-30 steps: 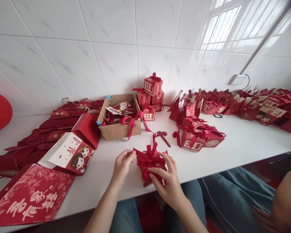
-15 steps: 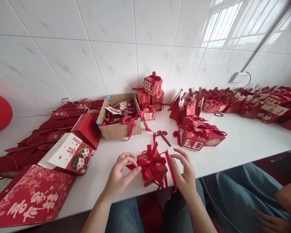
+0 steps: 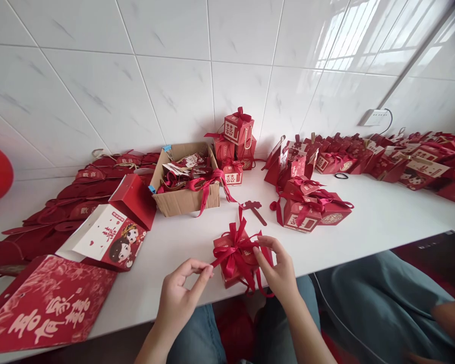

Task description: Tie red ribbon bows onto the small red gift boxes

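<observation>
A small red gift box (image 3: 231, 270) with a red ribbon bow (image 3: 235, 246) sits at the near edge of the white table (image 3: 379, 217). My left hand (image 3: 180, 298) pinches the left end of the ribbon between thumb and fingers, just left of the box. My right hand (image 3: 280, 270) pinches a ribbon loop at the box's right side, and loose ribbon tails hang below it over the table edge.
An open cardboard box (image 3: 185, 194) of tags and ribbons stands behind. Finished red boxes (image 3: 311, 210) lie to the right, more stacked by the wall (image 3: 237, 139). Flat red bags (image 3: 60, 212) and a printed bag (image 3: 109, 237) lie left. Another person's legs (image 3: 379, 303) are at right.
My left hand slid back and left, drawing out the left ribbon end. My right hand moved from the box's front to its right side, then closed on a loop. The bow spread out.
</observation>
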Motion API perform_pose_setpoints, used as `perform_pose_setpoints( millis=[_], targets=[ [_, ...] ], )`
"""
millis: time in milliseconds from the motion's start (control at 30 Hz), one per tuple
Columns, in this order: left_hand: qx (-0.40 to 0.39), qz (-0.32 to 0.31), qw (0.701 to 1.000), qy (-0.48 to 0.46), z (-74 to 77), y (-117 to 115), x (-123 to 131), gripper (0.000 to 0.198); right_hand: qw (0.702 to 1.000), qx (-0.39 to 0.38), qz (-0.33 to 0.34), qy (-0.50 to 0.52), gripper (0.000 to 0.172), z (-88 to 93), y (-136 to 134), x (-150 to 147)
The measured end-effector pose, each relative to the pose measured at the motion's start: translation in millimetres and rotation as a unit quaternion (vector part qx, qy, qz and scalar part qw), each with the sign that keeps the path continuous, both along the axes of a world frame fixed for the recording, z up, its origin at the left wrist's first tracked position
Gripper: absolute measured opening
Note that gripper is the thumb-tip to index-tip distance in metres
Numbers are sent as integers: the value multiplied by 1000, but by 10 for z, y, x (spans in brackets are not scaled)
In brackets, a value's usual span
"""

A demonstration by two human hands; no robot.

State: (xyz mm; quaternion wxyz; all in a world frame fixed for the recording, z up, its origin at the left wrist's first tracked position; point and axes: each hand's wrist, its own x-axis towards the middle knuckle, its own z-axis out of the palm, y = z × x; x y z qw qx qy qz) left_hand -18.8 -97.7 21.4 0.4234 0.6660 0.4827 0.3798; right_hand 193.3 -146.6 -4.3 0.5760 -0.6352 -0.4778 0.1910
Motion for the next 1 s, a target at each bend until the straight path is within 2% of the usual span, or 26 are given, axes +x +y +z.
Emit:
perform_pose_setpoints(
  millis=[133, 233, 333, 433, 533, 600, 633, 733, 800, 867, 1000],
  targets=[
    [9, -86, 994, 73, 55, -63, -20, 22, 1000, -9, 5, -5, 15, 10, 3, 3],
    [-12, -100, 990, 95, 15, -68, 0, 25, 1000, -13, 8, 5, 14, 23, -7, 0],
    [-19, -72, 992, 98, -71, -21, 7, 26, 1000, -20, 11, 18, 15, 17, -10, 6],
    [30, -22, 994, 99, -112, 75, -32, 26, 997, -26, 27, 69, 18, -3, 14, 23],
    [93, 48, 992, 75, -34, 222, -40, 25, 980, -27, 33, 192, 26, 1, 76, 43],
    [112, 55, 990, 63, 78, 338, 29, 23, 960, -42, 34, 273, 32, 27, 130, 54],
    [121, 38, 990, 64, 142, 396, 91, 21, 951, -54, 43, 303, 35, 42, 158, 58],
    [155, -68, 978, 119, 317, 540, 350, 18, 936, -60, 89, 335, 41, 77, 223, 69],
    [173, -133, 960, 173, 397, 593, 521, 17, 948, -31, 95, 303, 34, 86, 242, 78],
    [195, -172, 942, 213, 444, 609, 636, 18, 968, -3, 71, 239, 25, 94, 236, 92],
    [216, -226, 917, 247, 465, 592, 675, 21, 992, 18, 50, 116, 18, 138, 185, 136]
  ],
)
